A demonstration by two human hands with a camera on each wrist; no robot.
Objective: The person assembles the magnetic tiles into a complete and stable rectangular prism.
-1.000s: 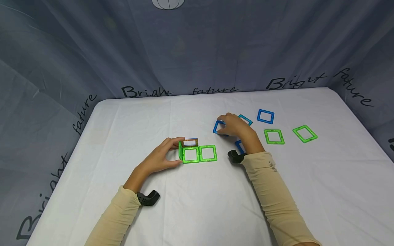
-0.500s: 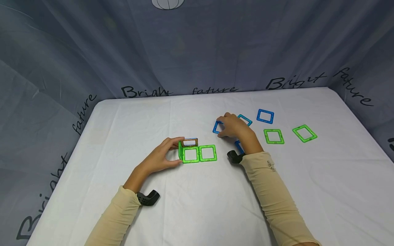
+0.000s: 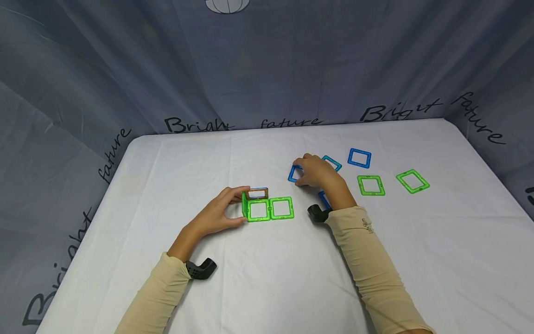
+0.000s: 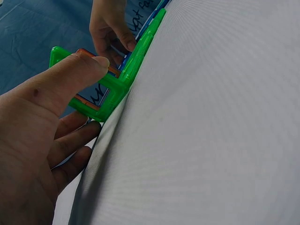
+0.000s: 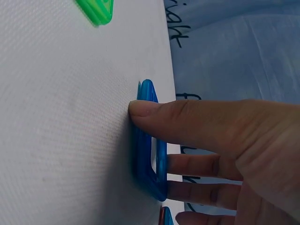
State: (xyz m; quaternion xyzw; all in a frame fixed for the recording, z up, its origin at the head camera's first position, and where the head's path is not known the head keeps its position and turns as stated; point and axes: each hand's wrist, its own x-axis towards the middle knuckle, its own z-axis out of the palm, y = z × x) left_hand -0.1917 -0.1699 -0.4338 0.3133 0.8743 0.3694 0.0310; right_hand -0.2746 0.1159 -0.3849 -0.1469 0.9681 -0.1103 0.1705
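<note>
Blue tile [image 5: 142, 161] lies toward far right corner of the table [image 3: 187, 155] from the upright green tile [image 3: 244, 205]; my right hand [image 3: 315, 170], nearer, half-spread, pinches it; my left hand [image 3: 216, 212], half-spread, grips the green.

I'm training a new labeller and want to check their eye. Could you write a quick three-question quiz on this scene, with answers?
1. True or false: the left hand touches an upright green square.
2. Which hand holds a blue square? A: the left hand; B: the right hand; C: neither.
3. In the head view, how many loose green squares lie to the right of the right hand?

Key: 1. True. 2. B. 3. Two.
</note>
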